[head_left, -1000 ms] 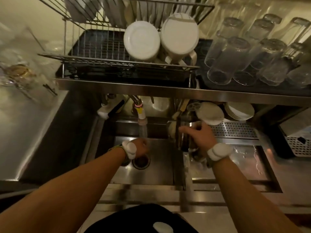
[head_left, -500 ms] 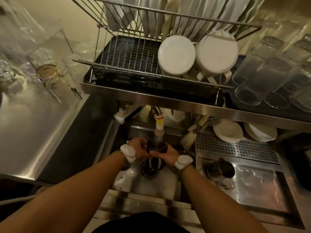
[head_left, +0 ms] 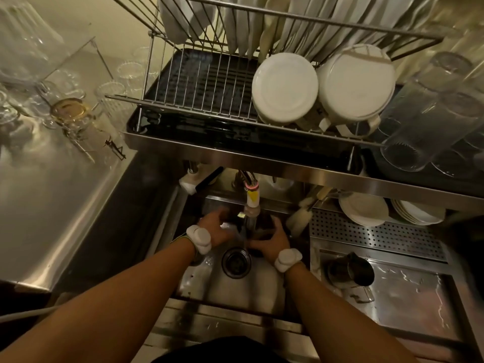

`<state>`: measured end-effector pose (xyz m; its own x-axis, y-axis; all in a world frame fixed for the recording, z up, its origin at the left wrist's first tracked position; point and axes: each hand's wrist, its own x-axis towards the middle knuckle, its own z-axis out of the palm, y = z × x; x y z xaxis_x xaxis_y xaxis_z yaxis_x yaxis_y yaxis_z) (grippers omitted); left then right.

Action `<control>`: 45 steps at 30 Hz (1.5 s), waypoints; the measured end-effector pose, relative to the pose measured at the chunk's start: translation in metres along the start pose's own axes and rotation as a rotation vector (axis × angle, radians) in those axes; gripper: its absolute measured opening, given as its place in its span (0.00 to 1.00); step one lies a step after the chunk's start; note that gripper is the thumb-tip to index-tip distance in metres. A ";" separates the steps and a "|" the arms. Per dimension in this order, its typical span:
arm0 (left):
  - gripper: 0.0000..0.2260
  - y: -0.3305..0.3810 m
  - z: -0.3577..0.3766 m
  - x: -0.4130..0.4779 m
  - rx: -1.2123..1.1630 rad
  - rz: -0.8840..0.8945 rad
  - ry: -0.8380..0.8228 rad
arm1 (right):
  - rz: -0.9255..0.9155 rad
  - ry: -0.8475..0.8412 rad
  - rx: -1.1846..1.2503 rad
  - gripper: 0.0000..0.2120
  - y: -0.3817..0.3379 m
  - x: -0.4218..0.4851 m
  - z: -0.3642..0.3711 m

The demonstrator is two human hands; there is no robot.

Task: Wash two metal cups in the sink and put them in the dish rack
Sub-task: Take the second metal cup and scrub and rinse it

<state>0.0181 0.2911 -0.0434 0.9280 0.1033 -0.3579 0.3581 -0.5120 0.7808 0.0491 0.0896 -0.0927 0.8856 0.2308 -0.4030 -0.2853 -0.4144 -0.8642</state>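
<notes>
My right hand [head_left: 271, 241] grips a dark metal cup [head_left: 263, 226] held under the faucet [head_left: 252, 203], above the sink [head_left: 251, 289] and just past its drain [head_left: 235, 262]. Left of the water stream, my left hand [head_left: 216, 227] is blurred, its fingers spread, a small gap away from the cup. A second metal cup [head_left: 351, 269] with a spout lies tilted on the wet drainboard to the right. The wire dish rack [head_left: 196, 82] sits on the shelf above the sink; its left half is bare wire.
Two white lids [head_left: 285, 86] and upright plates fill the rack's right and back. Upturned glasses [head_left: 424, 127] stand right of it, more glassware [head_left: 68, 111] on the left steel counter. White plates [head_left: 364, 208] and a perforated tray [head_left: 379, 234] lie under the shelf.
My right hand took one cup from the drainboard to the faucet, where both hands met on it. Since then my left hand has come off it, and the view has tilted up.
</notes>
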 end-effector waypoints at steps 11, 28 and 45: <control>0.16 -0.038 0.002 0.011 0.249 -0.261 -0.068 | 0.048 -0.041 -0.046 0.46 0.006 0.003 0.014; 0.21 -0.031 0.004 0.015 0.193 -0.242 -0.061 | 0.161 0.055 0.010 0.24 0.002 -0.007 0.016; 0.15 -0.034 0.005 0.026 0.179 -0.308 -0.063 | 0.186 0.026 -0.056 0.36 -0.002 -0.015 0.020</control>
<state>0.0295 0.3070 -0.0822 0.7694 0.2262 -0.5974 0.5911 -0.6068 0.5315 0.0292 0.1044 -0.0907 0.8291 0.1228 -0.5455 -0.4248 -0.4960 -0.7573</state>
